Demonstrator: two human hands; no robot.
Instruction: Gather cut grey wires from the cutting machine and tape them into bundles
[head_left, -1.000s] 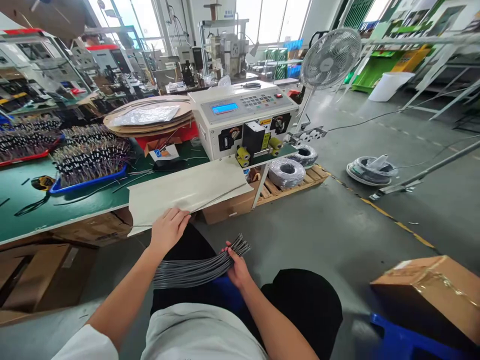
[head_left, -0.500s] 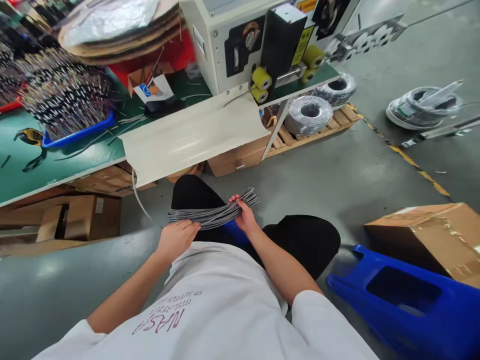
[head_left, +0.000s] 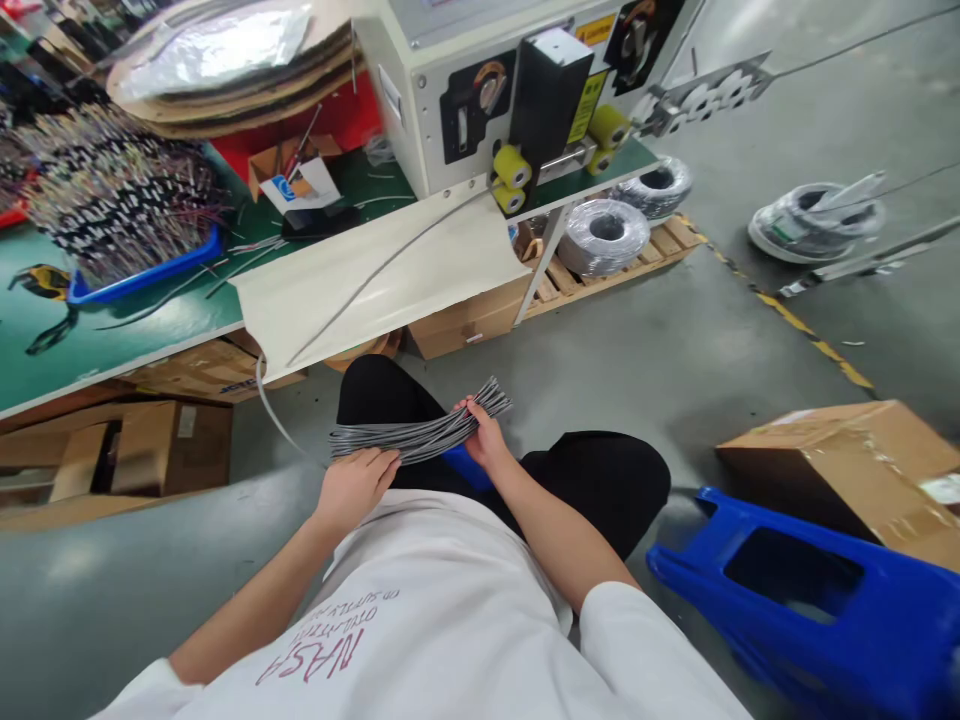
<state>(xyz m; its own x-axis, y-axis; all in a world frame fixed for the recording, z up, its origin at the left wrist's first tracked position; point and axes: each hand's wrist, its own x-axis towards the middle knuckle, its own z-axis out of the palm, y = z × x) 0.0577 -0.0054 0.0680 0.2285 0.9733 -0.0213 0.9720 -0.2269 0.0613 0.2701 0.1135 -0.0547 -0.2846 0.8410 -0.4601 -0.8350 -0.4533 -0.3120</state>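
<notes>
A bundle of grey cables (head_left: 420, 436) lies across my lap, held by both hands. My left hand (head_left: 361, 482) is closed on its left end, with the fingers over the strands. Toward the other end, my right hand (head_left: 480, 432) wraps round the bundle, and the cut tips fan out just beyond it. Above my lap, a single grey cable (head_left: 382, 268) runs out from the yellow rollers (head_left: 511, 168) of a cable machine (head_left: 420, 120). It rests along a cream chute (head_left: 442, 255) at the bench edge, apart from my hands.
On the green bench (head_left: 180, 325) stands a blue tray (head_left: 150, 272) full of wires, near yellow-black cutters (head_left: 43, 282). Wrapped cable coils (head_left: 604, 235) sit on a pallet below. A blue stool (head_left: 795, 530) and a cardboard box (head_left: 862, 470) are at the right; more boxes (head_left: 172, 445) stand left.
The cable from the rollers has grown from a short stub to a length reaching down the chute. Both hands keep their hold on the bundle; the view has shifted slightly.
</notes>
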